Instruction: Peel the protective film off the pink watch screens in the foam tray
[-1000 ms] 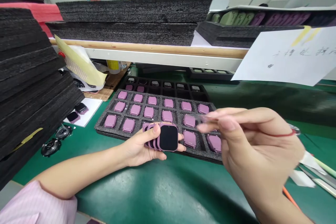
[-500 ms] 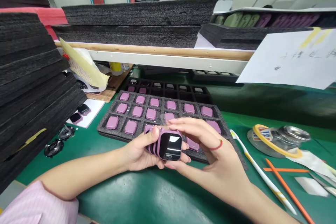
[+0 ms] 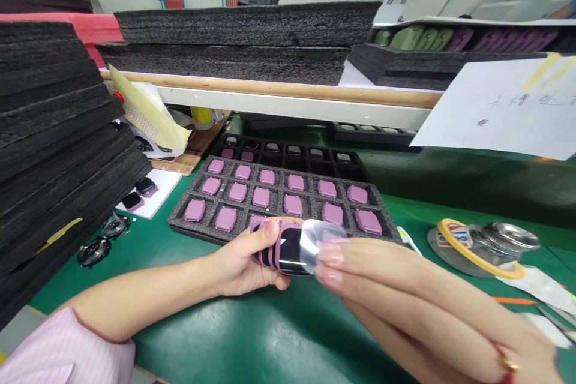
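Note:
My left hand (image 3: 243, 264) is wrapped round several purple smartwatch cases (image 3: 286, 255) stacked face to back, thumb on top. The front one shows its glossy black screen. From the right side of that screen a clear protective film (image 3: 310, 243) sticks out. The fingertips of my right hand (image 3: 405, 294) are closed on the film's right part; its palm side is hidden. Behind both hands lies a black foam tray (image 3: 189, 230) with purple cases in its compartments, one row partly covered by my hands.
Black foam sheets (image 3: 58, 132) are piled at the left, near dark watch parts (image 3: 94, 251) and two small watches (image 3: 132, 200). A glass bottle (image 3: 490, 246) with a yellow ring stands at right. A shelf edge (image 3: 288, 99) crosses above the table.
My right hand has moved right and nearer the camera, away from the case edges. The clear film now shows between its fingertips and the screen. My left hand keeps its hold.

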Demonstrator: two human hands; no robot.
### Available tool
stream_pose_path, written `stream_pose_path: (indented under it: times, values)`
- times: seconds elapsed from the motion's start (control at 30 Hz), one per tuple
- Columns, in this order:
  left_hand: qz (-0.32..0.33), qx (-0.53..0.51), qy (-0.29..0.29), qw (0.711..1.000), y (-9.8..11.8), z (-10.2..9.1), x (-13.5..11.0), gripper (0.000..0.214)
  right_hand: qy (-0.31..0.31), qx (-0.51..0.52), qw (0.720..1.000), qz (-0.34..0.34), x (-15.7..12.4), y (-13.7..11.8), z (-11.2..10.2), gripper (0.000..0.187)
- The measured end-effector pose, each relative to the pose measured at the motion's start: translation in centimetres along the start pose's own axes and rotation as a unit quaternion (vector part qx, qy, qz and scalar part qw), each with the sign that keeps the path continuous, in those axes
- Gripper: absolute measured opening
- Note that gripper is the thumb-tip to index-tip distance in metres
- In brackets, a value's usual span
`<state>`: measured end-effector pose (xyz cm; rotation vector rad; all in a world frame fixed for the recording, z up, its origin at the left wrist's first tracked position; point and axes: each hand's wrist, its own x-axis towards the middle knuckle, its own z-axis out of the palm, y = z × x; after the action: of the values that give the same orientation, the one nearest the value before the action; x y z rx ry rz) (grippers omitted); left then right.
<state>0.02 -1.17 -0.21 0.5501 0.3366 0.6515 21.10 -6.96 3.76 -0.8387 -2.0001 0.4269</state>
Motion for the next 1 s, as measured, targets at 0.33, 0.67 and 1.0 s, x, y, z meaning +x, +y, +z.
stream_pose_path:
  times: [0.33,0.67,1.0]
  values:
    - [0.013,0.017,0.036,0.999,-0.3,0.0,-0.1,0.057,0.011,-0.12,0.98,-0.16,1.2,0.8,2.4,0.035]
    - [0.028,0.005,0.069,0.997,-0.7,0.5,0.2,0.053,0.021,-0.051,0.998,-0.026,1.9,1.2,3.3,0.049]
    - [0.009,0.011,0.015,1.0,-0.2,0.4,-0.1,0.061,0.005,-0.063,0.996,-0.055,2.1,1.7,2.9,0.051]
